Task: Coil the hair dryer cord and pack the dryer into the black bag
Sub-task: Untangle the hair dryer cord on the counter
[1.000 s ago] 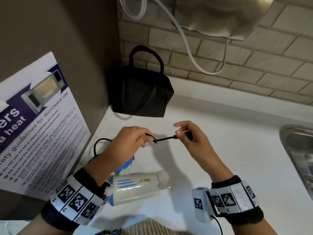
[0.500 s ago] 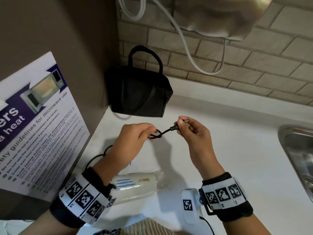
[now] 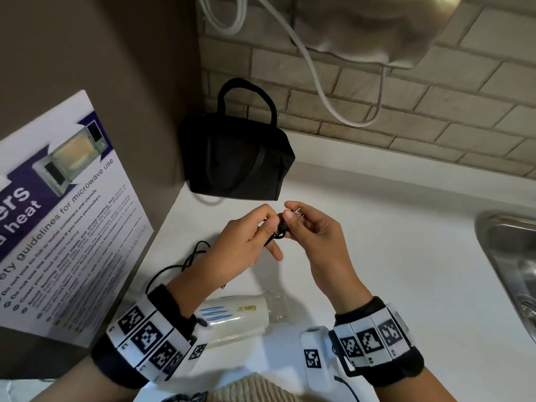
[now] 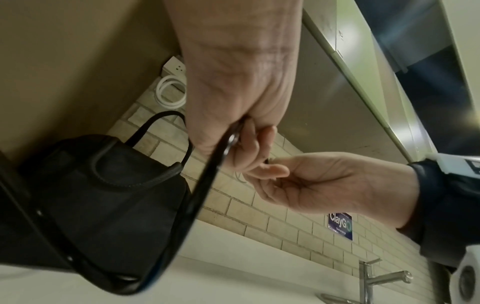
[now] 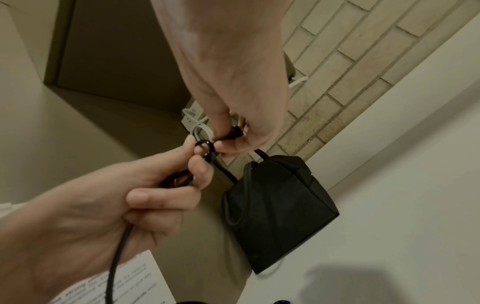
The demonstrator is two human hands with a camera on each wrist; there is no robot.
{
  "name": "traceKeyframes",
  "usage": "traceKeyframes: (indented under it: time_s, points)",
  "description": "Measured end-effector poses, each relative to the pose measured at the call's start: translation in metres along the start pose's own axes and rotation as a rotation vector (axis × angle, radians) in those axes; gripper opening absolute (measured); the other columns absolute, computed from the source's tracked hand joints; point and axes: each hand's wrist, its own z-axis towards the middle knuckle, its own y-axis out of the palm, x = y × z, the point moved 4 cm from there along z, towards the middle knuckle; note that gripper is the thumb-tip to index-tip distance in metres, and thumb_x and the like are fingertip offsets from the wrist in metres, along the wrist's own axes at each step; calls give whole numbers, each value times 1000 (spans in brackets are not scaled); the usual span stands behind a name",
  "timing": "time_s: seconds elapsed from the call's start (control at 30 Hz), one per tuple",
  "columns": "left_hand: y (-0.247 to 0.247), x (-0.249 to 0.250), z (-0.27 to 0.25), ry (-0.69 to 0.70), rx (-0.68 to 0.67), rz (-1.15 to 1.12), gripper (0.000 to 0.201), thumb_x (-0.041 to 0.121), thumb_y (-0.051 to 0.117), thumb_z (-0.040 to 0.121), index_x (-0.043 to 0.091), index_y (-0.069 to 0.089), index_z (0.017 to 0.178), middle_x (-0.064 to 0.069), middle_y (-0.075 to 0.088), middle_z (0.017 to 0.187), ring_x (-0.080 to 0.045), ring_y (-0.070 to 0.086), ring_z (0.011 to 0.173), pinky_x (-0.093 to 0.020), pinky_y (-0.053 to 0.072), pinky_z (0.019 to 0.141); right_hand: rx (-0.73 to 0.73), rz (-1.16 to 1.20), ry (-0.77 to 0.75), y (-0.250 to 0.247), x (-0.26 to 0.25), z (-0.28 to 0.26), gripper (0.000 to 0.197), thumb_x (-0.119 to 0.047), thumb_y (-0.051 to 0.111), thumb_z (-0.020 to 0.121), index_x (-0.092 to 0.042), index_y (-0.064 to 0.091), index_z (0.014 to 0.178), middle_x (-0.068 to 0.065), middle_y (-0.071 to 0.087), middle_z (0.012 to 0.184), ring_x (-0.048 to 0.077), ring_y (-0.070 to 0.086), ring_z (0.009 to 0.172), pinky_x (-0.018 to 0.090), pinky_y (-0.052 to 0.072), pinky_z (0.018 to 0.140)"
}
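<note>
Black cord (image 3: 174, 268) runs from the hair dryer (image 3: 237, 317) up into both hands, which meet above the white table (image 3: 391, 256) in the middle of the scene. The left hand (image 3: 240, 250) has its fingers (image 5: 161, 197) curled round the cord, with thumb and forefinger pinching a small loop of it. The right hand (image 3: 316, 245) is just beside the left, almost touching, and its thumb and fingers (image 5: 221, 121) are clamped on the black plug (image 5: 233, 131); in the head view the metal prongs stick out past the fingertips. From the left hand the cord drops to the table and lies in loose curves on the near left, beside the wall.

The hair dryer is cream with blue stripes and a clear nozzle; it lies on its side on the near part of the table, below the left wrist, with the nozzle pointing right. The black bag (image 3: 235, 161) stands in the far left corner, against the brick wall, its handle upright and its zip shut as far as can be seen. A microwave safety poster (image 3: 63, 216) hangs on the left wall. The edge of a steel sink (image 3: 510, 256) shows at the right. A white cable (image 3: 319, 82) hangs along the bricks above the bag.
</note>
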Motion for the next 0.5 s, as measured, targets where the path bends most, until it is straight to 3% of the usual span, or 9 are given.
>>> traceKeyframes:
  time_s: [0.2,0.33,0.43,0.5]
  points:
    - [0,2,3,-48,117,0,22,37,40,99,16,41,91,-4,71,62,-19,44,41,-23,39,42,-72,-138,-31,11,-9,-8,28,-23,56,93,-15,63,118,10,73,96,18,71,88,25,55,81]
    - [-1,-2,5,-107,167,-63,25,36,44,98,12,41,91,-6,68,58,-16,42,38,-22,36,39,-151,-419,-47,16,-10,-15,57,-46,51,87,-21,46,138,0,72,104,8,66,100,25,49,93]
    - [-4,-3,4,-128,116,-99,26,38,45,97,12,43,91,-10,70,61,-13,38,34,-19,33,38,-210,-585,-34,14,-8,-16,61,-37,59,89,-22,36,143,2,71,108,10,65,103,21,47,90]
    - [-4,1,4,-107,81,-92,25,37,44,98,12,45,93,-9,72,63,-14,39,35,-19,34,39,-168,-584,-56,12,-7,-17,53,-34,56,92,-23,38,141,-6,70,105,5,64,101,12,46,85]
